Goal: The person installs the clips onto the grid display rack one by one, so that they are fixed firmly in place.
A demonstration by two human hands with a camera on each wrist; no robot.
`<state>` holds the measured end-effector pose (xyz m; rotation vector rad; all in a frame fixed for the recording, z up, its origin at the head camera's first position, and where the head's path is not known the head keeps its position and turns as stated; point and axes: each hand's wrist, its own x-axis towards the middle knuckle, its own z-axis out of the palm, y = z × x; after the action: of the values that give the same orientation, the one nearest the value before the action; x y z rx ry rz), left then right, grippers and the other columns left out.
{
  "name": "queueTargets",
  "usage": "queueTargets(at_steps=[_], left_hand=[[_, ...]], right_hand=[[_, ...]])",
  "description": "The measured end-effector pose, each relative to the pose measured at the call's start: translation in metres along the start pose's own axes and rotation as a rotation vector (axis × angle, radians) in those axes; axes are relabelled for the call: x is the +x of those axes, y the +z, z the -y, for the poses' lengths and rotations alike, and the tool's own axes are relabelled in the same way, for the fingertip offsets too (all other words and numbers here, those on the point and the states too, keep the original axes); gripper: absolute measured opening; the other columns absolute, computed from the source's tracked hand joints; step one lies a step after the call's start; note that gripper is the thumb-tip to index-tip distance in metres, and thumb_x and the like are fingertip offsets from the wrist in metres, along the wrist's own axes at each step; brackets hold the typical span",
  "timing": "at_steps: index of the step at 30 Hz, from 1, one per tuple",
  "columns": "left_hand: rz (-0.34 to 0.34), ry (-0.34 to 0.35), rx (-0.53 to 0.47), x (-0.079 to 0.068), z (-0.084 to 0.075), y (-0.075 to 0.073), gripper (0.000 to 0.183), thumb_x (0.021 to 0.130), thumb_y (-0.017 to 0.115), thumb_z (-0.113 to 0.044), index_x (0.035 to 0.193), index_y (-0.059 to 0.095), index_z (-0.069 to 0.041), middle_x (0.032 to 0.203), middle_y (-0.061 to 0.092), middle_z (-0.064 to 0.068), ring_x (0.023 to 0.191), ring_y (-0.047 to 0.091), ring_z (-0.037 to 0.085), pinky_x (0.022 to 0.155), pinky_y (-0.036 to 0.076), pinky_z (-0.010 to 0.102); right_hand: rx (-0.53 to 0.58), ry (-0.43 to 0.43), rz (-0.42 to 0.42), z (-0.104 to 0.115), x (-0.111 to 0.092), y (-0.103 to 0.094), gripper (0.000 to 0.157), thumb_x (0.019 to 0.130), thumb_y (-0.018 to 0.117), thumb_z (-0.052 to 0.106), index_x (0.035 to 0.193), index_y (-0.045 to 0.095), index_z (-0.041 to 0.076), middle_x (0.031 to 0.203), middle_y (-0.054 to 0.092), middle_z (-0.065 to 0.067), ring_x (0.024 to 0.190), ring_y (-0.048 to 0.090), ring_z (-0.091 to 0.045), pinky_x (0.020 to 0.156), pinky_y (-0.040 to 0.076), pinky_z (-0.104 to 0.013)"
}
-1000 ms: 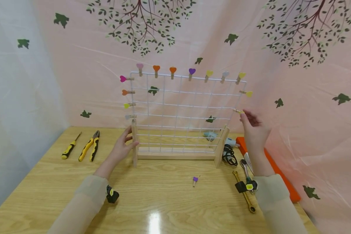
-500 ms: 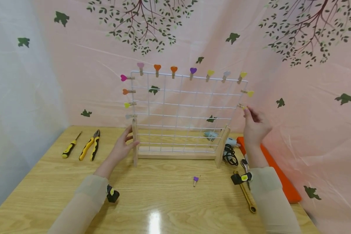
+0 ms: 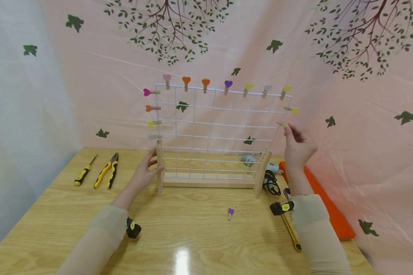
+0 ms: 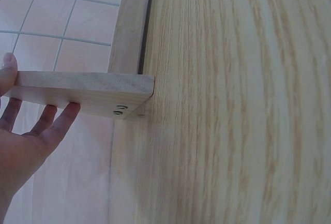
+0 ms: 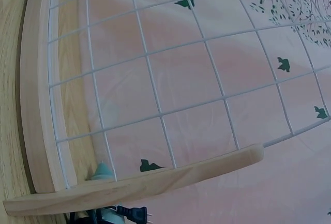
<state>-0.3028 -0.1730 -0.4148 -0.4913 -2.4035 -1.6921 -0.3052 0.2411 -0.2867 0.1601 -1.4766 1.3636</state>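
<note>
A white wire grid [image 3: 202, 124] stands in a wooden stand [image 3: 208, 185]. Heart-topped clothespins, such as a purple one [image 3: 228, 84], line its top and sides. My left hand [image 3: 146, 170] holds the stand's left post [image 3: 160, 168]; the left wrist view has the thumb on one side of that post [image 4: 88, 81] and fingertips on the other. At the grid's right edge, my right hand [image 3: 300, 147] pinches a small yellow clothespin [image 3: 284, 124], its heart partly covered by the fingertips. Below a yellow-heart clothespin [image 3: 293, 110] is this hand; the right wrist view does not include it.
A purple-heart clothespin [image 3: 230, 213] lies on the table [image 3: 179, 229]. Screwdriver [image 3: 85, 172] and pliers [image 3: 106, 171] lie left. Beyond the right post are a light-blue corded tool [image 3: 273, 168], a golden wrench [image 3: 291, 233] and an orange case [image 3: 327, 202]. A printed cloth hangs behind.
My right hand has moved slightly up with the yellow clothespin along the grid's right edge, then a little left. My left hand stays on the post.
</note>
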Motion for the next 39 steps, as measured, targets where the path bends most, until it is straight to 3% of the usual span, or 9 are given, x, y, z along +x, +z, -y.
queueTargets(at_steps=[5, 10, 14, 17, 21, 25, 29, 33, 39], left_hand=[[0.000, -0.016, -0.017, -0.005, -0.015, 0.001, 0.072, 0.085, 0.057, -0.004, 0.143, 0.015, -0.010, 0.138, 0.026, 0.022, 0.118, 0.037, 0.043, 0.085, 0.044, 0.053], [-0.004, -0.018, -0.013, -0.001, -0.005, 0.001, 0.073, 0.085, 0.058, -0.008, 0.144, 0.015, -0.013, 0.139, 0.026, 0.020, 0.119, 0.038, 0.042, 0.086, 0.044, 0.052], [-0.010, -0.017, 0.005, 0.003, 0.010, 0.001, 0.074, 0.085, 0.060, -0.015, 0.144, 0.014, -0.018, 0.140, 0.027, 0.016, 0.119, 0.039, 0.039, 0.086, 0.045, 0.048], [-0.012, -0.006, 0.015, 0.004, 0.013, 0.002, 0.075, 0.085, 0.060, -0.016, 0.144, 0.014, -0.020, 0.140, 0.026, 0.016, 0.119, 0.039, 0.039, 0.086, 0.046, 0.049], [-0.011, -0.006, 0.016, 0.003, 0.012, 0.001, 0.075, 0.085, 0.060, -0.017, 0.144, 0.014, -0.020, 0.140, 0.026, 0.015, 0.120, 0.039, 0.039, 0.086, 0.045, 0.049], [-0.009, -0.012, 0.019, 0.003, 0.012, 0.001, 0.076, 0.085, 0.060, -0.019, 0.144, 0.013, -0.020, 0.140, 0.026, 0.015, 0.120, 0.038, 0.038, 0.085, 0.046, 0.049], [-0.008, -0.003, 0.019, 0.003, 0.013, 0.001, 0.075, 0.085, 0.060, -0.016, 0.144, 0.014, -0.018, 0.139, 0.027, 0.017, 0.119, 0.039, 0.040, 0.085, 0.046, 0.049], [-0.007, -0.008, 0.010, 0.002, 0.007, 0.001, 0.074, 0.085, 0.059, -0.011, 0.144, 0.014, -0.015, 0.139, 0.027, 0.019, 0.119, 0.038, 0.042, 0.085, 0.045, 0.050], [-0.009, -0.013, -0.002, 0.001, 0.002, 0.001, 0.073, 0.086, 0.058, -0.009, 0.144, 0.014, -0.014, 0.139, 0.026, 0.019, 0.119, 0.038, 0.042, 0.086, 0.045, 0.051]], right_hand=[[-0.044, 0.047, 0.021, 0.006, -0.001, -0.005, 0.022, 0.075, 0.071, 0.013, 0.095, 0.070, 0.005, 0.088, 0.063, -0.009, 0.077, 0.060, -0.012, 0.075, 0.050, -0.018], [-0.068, 0.045, 0.117, 0.019, -0.008, -0.013, 0.026, 0.073, 0.073, 0.014, 0.096, 0.069, 0.002, 0.087, 0.061, -0.009, 0.077, 0.058, -0.012, 0.075, 0.049, -0.017], [-0.059, 0.052, 0.335, 0.024, -0.023, -0.021, 0.028, 0.074, 0.071, 0.006, 0.099, 0.066, -0.005, 0.090, 0.061, -0.013, 0.078, 0.057, -0.013, 0.074, 0.048, -0.015], [-0.094, 0.073, 0.547, 0.015, -0.039, -0.027, 0.030, 0.075, 0.069, 0.003, 0.104, 0.064, -0.003, 0.093, 0.058, -0.015, 0.081, 0.055, -0.015, 0.076, 0.047, -0.015], [-0.270, 0.078, 0.804, -0.005, -0.061, -0.035, 0.034, 0.077, 0.069, 0.019, 0.110, 0.064, 0.014, 0.099, 0.059, -0.004, 0.086, 0.053, -0.013, 0.080, 0.048, -0.025], [-0.355, 0.089, 1.021, -0.024, -0.084, -0.038, 0.038, 0.076, 0.069, 0.031, 0.112, 0.061, 0.024, 0.105, 0.061, 0.004, 0.092, 0.051, -0.015, 0.080, 0.046, -0.040], [-0.369, 0.093, 1.185, -0.039, -0.108, -0.041, 0.038, 0.075, 0.070, 0.031, 0.111, 0.062, 0.024, 0.102, 0.062, 0.005, 0.092, 0.053, -0.018, 0.077, 0.047, -0.039], [-0.320, 0.092, 1.332, -0.052, -0.127, -0.044, 0.036, 0.077, 0.070, 0.022, 0.111, 0.062, 0.014, 0.101, 0.063, -0.005, 0.089, 0.053, -0.023, 0.072, 0.049, -0.039], [-0.267, 0.125, 1.502, -0.068, -0.144, -0.042, 0.034, 0.078, 0.069, 0.022, 0.109, 0.063, 0.009, 0.097, 0.063, -0.005, 0.087, 0.056, -0.022, 0.070, 0.051, -0.034]])
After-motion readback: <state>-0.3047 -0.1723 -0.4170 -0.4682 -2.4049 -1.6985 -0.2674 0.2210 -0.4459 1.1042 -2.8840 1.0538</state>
